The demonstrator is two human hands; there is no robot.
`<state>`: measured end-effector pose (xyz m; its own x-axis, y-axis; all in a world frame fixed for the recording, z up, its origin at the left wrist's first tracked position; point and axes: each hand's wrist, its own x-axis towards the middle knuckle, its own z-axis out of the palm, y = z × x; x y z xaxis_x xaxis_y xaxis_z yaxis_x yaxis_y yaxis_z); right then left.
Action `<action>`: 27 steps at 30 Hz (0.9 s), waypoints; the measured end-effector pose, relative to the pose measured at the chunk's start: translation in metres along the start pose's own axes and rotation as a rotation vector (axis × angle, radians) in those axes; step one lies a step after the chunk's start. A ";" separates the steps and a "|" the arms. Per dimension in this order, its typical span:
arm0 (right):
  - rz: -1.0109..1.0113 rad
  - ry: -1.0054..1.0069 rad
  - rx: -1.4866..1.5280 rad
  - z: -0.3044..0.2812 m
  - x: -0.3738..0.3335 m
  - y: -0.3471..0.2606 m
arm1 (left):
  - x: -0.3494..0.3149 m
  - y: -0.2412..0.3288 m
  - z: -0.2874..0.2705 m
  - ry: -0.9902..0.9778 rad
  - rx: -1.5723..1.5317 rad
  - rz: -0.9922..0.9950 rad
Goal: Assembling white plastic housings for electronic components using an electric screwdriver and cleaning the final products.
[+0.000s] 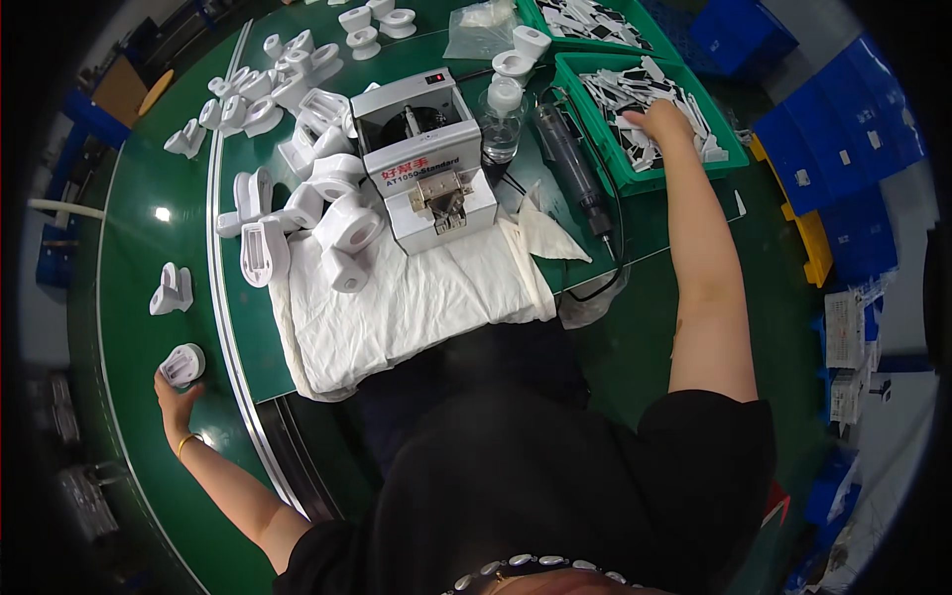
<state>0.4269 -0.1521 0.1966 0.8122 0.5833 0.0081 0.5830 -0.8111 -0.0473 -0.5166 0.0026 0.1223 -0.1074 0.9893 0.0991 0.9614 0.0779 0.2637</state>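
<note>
At the lower left, my left hand (177,405) is closed round the near edge of a white plastic housing (185,364) with a recess in its upper face, at the green work surface. My right arm stretches far to the right. My right hand (666,123) reaches into a green bin (650,180) heaped with thin flat white and black pieces (620,87). Its thumb points left over the pieces; the other fingertips are hidden, so their grip does not show. Another white housing (172,289) stands farther back from my left hand.
A grey-white benchtop machine (436,206) stands mid-table by a white cloth (397,317). Many white housings (352,223) crowd its left side. A corded electric screwdriver (570,159) and a clear pump bottle (502,129) lie between machine and bin. A metal rail (230,327) divides the surfaces.
</note>
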 end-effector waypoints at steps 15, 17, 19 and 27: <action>-0.379 0.333 1.375 -0.034 -0.093 -0.049 | -0.117 0.212 -0.020 0.097 -0.679 0.057; -0.532 0.182 1.399 -0.048 -0.170 -0.076 | -0.149 0.279 0.002 0.095 -0.804 0.347; -0.731 -0.143 1.601 -0.043 -0.240 -0.105 | -0.172 0.321 0.033 -0.165 -1.096 0.445; -0.732 -0.483 1.596 -0.020 -0.321 -0.144 | -0.211 0.419 0.059 -0.003 -1.269 0.772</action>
<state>0.0825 -0.2234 0.2206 0.1845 0.9578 0.2204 -0.0336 0.2303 -0.9726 -0.0762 -0.1659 0.1548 0.3165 0.7352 0.5994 -0.0786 -0.6093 0.7890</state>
